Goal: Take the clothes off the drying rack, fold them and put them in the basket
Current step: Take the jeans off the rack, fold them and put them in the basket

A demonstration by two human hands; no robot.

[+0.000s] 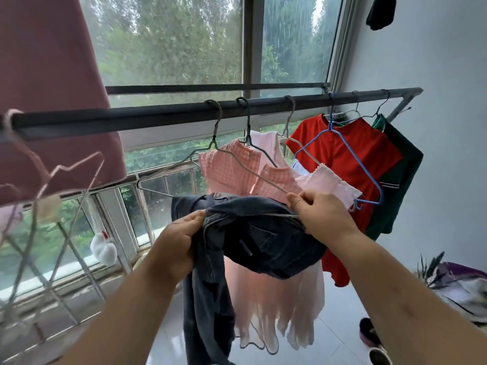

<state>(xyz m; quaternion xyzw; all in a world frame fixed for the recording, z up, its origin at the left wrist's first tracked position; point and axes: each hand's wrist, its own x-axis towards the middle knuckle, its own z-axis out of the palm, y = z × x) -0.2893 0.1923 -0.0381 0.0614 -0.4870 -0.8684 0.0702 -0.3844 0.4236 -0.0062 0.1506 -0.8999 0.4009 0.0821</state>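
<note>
Dark blue jeans (pixel 263 241) hang bunched in front of me, one leg dangling toward the floor. My left hand (pixel 179 241) grips the denim at its left edge. My right hand (pixel 319 214) pinches the lower wire of a grey hanger (pixel 218 151) that runs through the jeans and is hooked on the dark rack bar (pixel 163 114). Behind the jeans hang a pink checked dress (pixel 229 169), a pale pink garment (pixel 329 183), a red T-shirt (pixel 369 159) on a blue hanger (pixel 353 154) and a dark green top (pixel 403 180). No basket is in view.
A maroon cloth (pixel 50 88) hangs at the upper left, with empty wire hangers (pixel 52 185) below it. Window and railing (pixel 163 177) lie behind the rack. A white wall (pixel 448 127) closes the right side. A pile of fabric (pixel 463 285) and shoes (pixel 371 335) sit on the tiled floor at right.
</note>
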